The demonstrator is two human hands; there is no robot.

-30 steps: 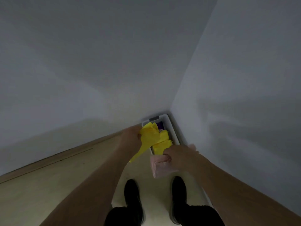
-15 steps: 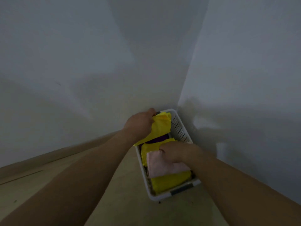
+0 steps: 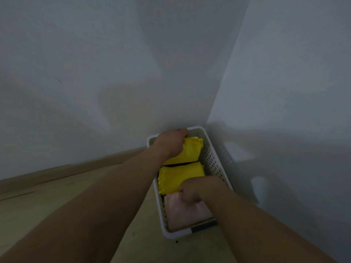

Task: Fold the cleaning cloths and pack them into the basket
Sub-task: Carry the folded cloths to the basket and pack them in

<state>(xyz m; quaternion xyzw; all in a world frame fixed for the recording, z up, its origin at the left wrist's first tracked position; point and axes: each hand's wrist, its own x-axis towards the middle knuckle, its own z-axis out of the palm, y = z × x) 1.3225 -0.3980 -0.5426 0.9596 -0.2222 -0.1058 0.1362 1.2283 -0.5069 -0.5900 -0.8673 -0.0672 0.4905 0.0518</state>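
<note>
You pressed folded cloths into a white perforated plastic basket [image 3: 212,158].
Left hand [image 3: 171,142] gripped the yellow cloth [image 3: 190,150]; right hand [image 3: 193,190] pinched the pink cloth [image 3: 187,213]. Tuck edges flat.

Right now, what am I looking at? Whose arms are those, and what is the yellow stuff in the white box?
The camera sits on a person's head and looks down, so these are the person's own arms. The white box is a plastic basket standing on the floor in a corner. Folded cleaning cloths lie inside it: a far yellow cloth, a middle yellow cloth and a pink cloth nearest. The left hand grips the far yellow cloth. The right hand presses on the pink one with curled fingers.
</note>
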